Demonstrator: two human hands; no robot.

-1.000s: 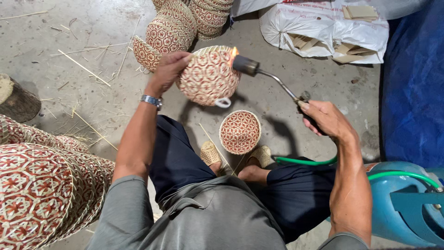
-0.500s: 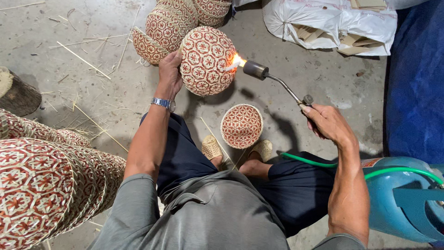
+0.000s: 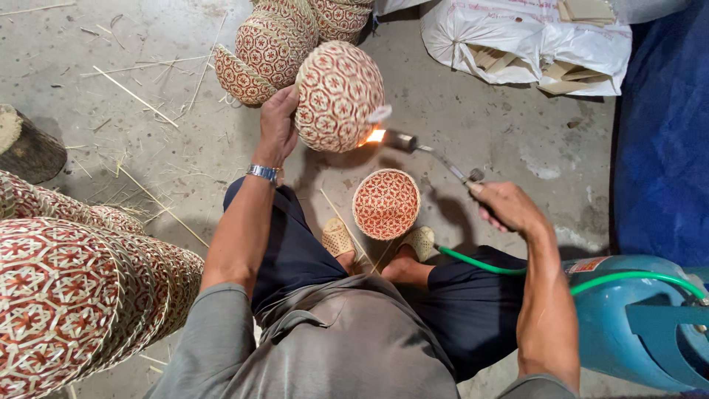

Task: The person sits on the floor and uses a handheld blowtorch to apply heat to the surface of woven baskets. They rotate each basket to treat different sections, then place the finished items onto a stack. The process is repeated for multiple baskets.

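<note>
the person sits low on the grey concrete floor, knees apart. the left hand is raised in front of them, fingers wrapped around the edge of a round woven basket with a red and cream star pattern, holding it up off the floor, its domed outside facing the camera. a silver wristwatch sits on that wrist.

the right hand is clenched around the grip of a thin metal gas torch, whose nozzle points at the lower side of the held basket; a small orange flame burns right against the weave. a green hose runs from the hand to a blue gas cylinder lying at the person's right.

between the sandalled feet a second, open woven basket of the same pattern rests on the floor, mouth up. more such baskets are stacked beyond the held one and in a long nested row at the left. a white sack with flat wood pieces lies further off.
</note>
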